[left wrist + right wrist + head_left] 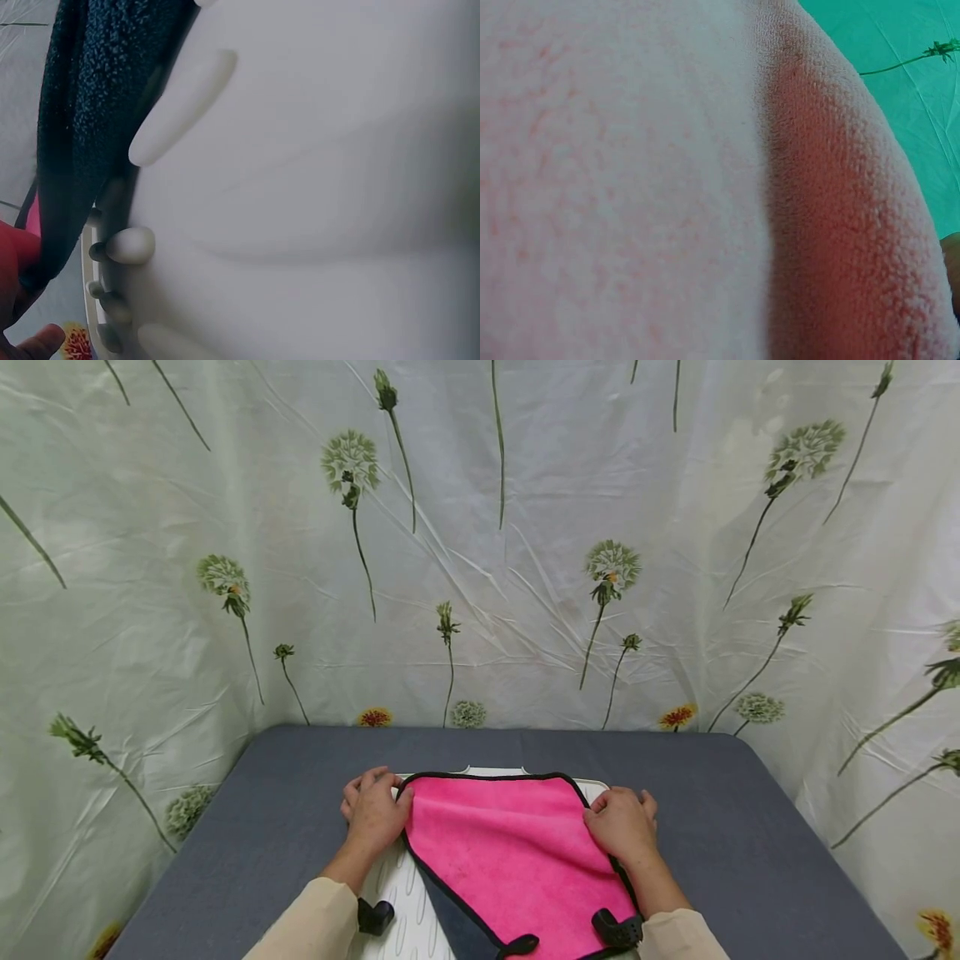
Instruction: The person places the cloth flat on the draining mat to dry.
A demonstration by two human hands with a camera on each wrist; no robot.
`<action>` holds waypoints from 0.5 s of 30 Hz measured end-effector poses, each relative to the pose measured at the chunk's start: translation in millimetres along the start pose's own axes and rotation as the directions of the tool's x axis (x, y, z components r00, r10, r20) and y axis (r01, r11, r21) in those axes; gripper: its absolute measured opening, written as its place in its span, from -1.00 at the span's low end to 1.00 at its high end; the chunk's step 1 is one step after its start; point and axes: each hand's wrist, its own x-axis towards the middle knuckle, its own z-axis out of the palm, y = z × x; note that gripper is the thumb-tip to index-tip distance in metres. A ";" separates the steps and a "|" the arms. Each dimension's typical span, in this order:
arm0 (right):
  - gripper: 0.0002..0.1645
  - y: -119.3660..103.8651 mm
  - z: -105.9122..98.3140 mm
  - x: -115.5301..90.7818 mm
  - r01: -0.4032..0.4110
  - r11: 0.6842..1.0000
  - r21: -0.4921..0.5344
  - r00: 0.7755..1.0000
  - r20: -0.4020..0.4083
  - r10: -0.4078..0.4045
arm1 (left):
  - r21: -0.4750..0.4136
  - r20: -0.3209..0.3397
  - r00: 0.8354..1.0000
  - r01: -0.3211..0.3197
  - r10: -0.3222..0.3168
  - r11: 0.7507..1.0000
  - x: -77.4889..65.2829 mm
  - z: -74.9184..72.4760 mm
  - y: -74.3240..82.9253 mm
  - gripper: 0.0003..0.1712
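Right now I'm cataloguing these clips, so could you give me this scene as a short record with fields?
Item held: black-edged pink cloth, with a dark blue area showing at its lower left
Left hand: pinches the cloth near its far left corner
Right hand: pinches the cloth's right edge near the far right corner
Beneath the cloth: white ridged board, showing at the left and far edge
Surface: grey table
Backdrop: pale curtain printed with dandelions

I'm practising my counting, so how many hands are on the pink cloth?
2. The left hand holds the pink cloth near its far left corner; the right hand holds its right edge. No other hand shows.
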 end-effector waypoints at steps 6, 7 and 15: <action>-0.79 2.3 -0.1 -2.6 -0.018 1.000 -0.011 1.000 0.011 0.018 | 0.006 0.009 1.000 0.010 -0.010 1.000 2.4 1.6 -0.2 -0.73; -0.79 2.7 -0.1 -3.2 -0.019 1.000 -0.011 1.000 0.011 0.019 | 0.009 0.008 1.000 0.009 -0.009 1.000 2.4 1.9 -0.2 -0.73; -0.78 6.9 0.2 -6.1 -0.024 0.999 -0.028 0.999 0.020 0.025 | 0.039 0.016 1.000 0.008 -0.009 0.999 5.1 1.1 1.8 -0.72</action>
